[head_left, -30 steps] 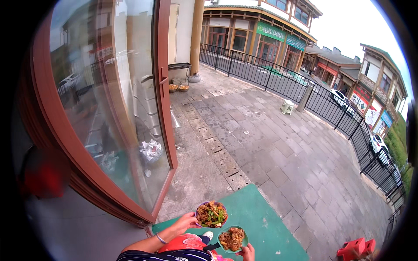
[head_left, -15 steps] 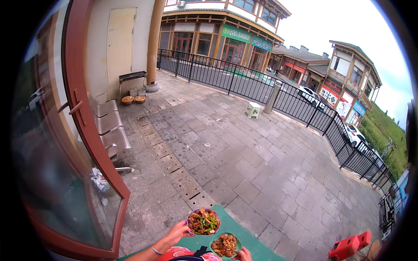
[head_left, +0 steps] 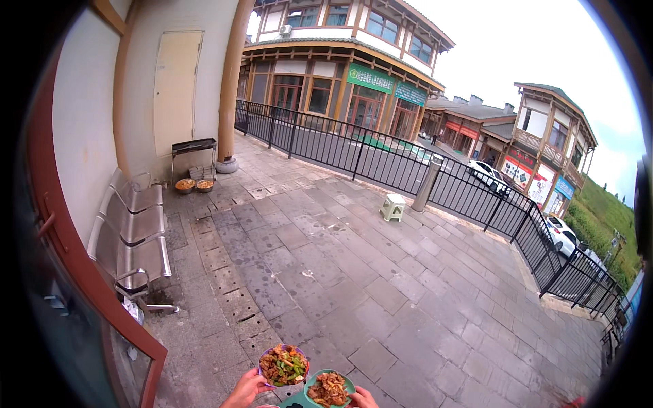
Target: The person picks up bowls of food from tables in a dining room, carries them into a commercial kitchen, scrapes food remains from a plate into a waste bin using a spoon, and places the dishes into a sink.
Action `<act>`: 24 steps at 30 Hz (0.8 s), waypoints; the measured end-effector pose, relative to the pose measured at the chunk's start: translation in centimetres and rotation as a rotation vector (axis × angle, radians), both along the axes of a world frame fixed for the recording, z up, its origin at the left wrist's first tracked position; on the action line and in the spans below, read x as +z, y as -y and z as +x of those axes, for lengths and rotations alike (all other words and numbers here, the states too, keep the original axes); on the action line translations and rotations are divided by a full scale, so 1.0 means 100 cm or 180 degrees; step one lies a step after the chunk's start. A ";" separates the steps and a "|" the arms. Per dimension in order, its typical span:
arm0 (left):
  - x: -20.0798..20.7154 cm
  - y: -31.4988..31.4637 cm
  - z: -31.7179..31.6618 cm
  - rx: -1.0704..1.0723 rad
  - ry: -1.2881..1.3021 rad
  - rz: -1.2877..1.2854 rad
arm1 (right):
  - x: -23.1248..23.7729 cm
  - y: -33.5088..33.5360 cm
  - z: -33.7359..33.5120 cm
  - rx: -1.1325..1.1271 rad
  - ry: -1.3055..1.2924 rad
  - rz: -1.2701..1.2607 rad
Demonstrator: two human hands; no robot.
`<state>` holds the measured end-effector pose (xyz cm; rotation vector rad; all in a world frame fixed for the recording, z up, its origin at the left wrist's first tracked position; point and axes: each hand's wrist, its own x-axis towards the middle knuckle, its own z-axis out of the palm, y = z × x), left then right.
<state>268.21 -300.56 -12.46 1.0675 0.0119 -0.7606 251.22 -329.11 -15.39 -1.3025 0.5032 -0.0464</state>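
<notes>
My left hand (head_left: 247,389) grips the left rim of a purple-rimmed bowl (head_left: 262,378) of stir-fried meat and green peppers. Beside it, slightly nearer and to the right, a green bowl (head_left: 352,383) carries browned sliced meat (head_left: 328,389). The fingers of my right hand (head_left: 362,398) close on that bowl's right edge. The two bowls sit close together at the bottom of the view, and the lower parts of both hands are cut off.
At left stands a red-brown framed glass door (head_left: 102,313). Metal bench seats (head_left: 144,260) line the wall. Two bowls of food (head_left: 185,185) sit on the ground by a black grill stand (head_left: 193,145). A pale stool (head_left: 392,207) stands near a metal post (head_left: 427,183) and black railing (head_left: 360,146).
I have moved forward with both bowls. The door has shifted left in view, more of the bench shows, and most of the green tabletop and red stools have dropped out.
</notes>
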 end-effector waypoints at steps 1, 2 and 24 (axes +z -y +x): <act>-0.006 0.000 0.014 0.0117 -0.0011 0.0014 | -0.018 0.012 0.028 -0.0089 0.0064 -0.0037; 0.011 0.010 0.018 0.0223 -0.0060 0.0036 | -0.028 0.024 0.043 -0.0203 0.0069 -0.0101; -0.040 0.173 0.398 0.1156 -0.0168 -0.0206 | 0.002 0.212 0.516 0.1257 -0.0300 -0.0941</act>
